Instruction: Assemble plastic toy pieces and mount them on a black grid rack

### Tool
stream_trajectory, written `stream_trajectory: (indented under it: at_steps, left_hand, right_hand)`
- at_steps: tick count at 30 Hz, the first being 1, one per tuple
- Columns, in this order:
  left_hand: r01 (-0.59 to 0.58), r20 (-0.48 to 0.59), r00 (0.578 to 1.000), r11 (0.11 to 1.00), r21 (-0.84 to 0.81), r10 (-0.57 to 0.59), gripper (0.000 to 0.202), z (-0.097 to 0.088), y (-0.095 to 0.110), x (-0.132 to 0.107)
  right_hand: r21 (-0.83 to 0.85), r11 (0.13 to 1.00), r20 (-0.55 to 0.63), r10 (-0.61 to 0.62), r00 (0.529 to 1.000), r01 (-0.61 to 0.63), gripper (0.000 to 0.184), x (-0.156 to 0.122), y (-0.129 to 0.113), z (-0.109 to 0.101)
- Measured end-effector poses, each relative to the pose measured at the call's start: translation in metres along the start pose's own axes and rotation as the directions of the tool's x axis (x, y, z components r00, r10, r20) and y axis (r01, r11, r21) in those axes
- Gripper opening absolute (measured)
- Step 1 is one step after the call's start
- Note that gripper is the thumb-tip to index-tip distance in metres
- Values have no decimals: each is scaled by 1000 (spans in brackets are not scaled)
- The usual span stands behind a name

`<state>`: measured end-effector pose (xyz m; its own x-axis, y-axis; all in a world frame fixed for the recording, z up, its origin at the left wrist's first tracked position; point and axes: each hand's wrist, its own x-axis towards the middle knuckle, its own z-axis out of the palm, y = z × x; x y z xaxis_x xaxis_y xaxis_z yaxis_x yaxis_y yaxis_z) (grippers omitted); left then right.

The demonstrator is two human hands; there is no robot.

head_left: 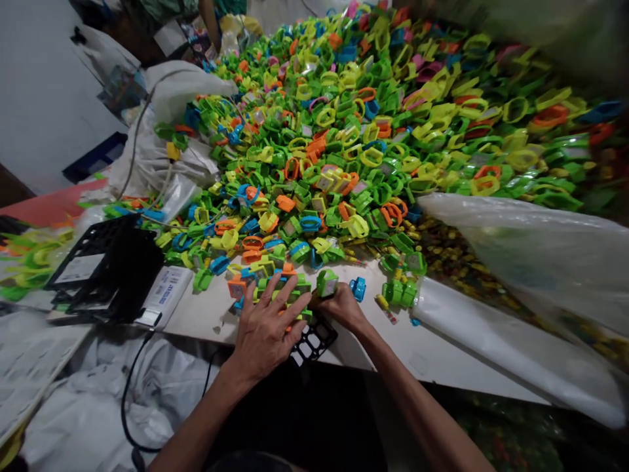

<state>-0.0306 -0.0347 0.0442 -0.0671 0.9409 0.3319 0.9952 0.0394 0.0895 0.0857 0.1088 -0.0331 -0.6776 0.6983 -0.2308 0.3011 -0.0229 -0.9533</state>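
Observation:
My left hand lies with fingers spread over a cluster of colourful plastic toy watches near the table's front edge. Beneath its fingertips, part of a black slotted frame shows, with pale openings; the rest is hidden. My right hand is closed around a green toy watch, just right of the left hand. A blue toy watch lies beside my right knuckles. Farther right sit several green toy watches and a small yellow piece.
A big heap of toy watches covers the table's back. Stacked black frames stand at left beside a white labelled box. Clear plastic sheeting lies at right, near many small yellow-brown pieces. A black cable hangs at front left.

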Motion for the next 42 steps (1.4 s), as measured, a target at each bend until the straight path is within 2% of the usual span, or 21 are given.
stream_trajectory:
  at_steps: [4,9,15,18,22,25,27,28,31,32,33,35,36,37,38,42]
  left_hand:
    - [-10,-3,1000,1000,-18,10,35,0,-1,2]
    - [-3,2,1000,999,-37,3,36,0,-1,2]
    - [-2,-12,1000,999,-40,2,35,0,-2,2]
    - [-3,-10,1000,999,-34,2,34,1,-1,3]
    - [11,12,1000,999,-40,-11,38,1,0,4]
    - [16,25,1000,1000,-19,-15,41,1,-1,5]
    - [22,30,999,1000,4,-22,40,0,-2,6]
    - [30,29,999,999,14,-31,40,0,-2,6]
    - [74,2,997,996,40,-74,38,1,-1,8]
    - [89,-13,996,995,48,-89,38,3,-1,9]
    - [101,-31,995,993,55,-99,37,4,0,10]
    - [116,-59,992,991,61,-112,37,9,1,13]
    - [122,-69,991,991,61,-118,37,10,1,16]
    - [129,-78,989,990,60,-124,37,12,1,18]
    - [134,-85,988,989,56,-129,36,13,0,20]
    - [115,-99,989,993,17,-113,37,7,-3,20]
  right_hand:
    - [-55,996,8,-66,998,67,19,-1,-1,-2]
    - [-34,999,17,-7,1000,8,19,-2,-5,-2]
    - [72,997,27,-4,1000,2,16,-6,-10,-6]
    - [-39,997,66,-66,996,68,13,-10,-7,-7]
    - [-229,940,54,-248,967,254,3,-18,-2,1]
    - [-322,895,63,-307,950,310,12,-19,-1,9]
    - [-353,896,74,-260,963,269,15,-15,-4,9]
    - [-355,904,115,-210,971,238,15,-11,-6,5]
    - [-422,893,231,-60,971,156,18,8,-19,-22]
    - [-509,850,203,-36,979,137,21,16,-24,-33]
    - [-639,763,118,-27,993,97,21,23,-29,-45]
    - [-864,502,-66,-49,997,-33,22,38,-37,-63]
    - [-920,384,-112,-60,992,-81,23,44,-40,-69]
    - [-947,305,-126,-61,990,-102,24,48,-42,-73]
    - [-958,269,-120,-60,991,-100,26,51,-44,-75]
    - [-964,257,-92,-99,991,-64,26,39,-46,-77]
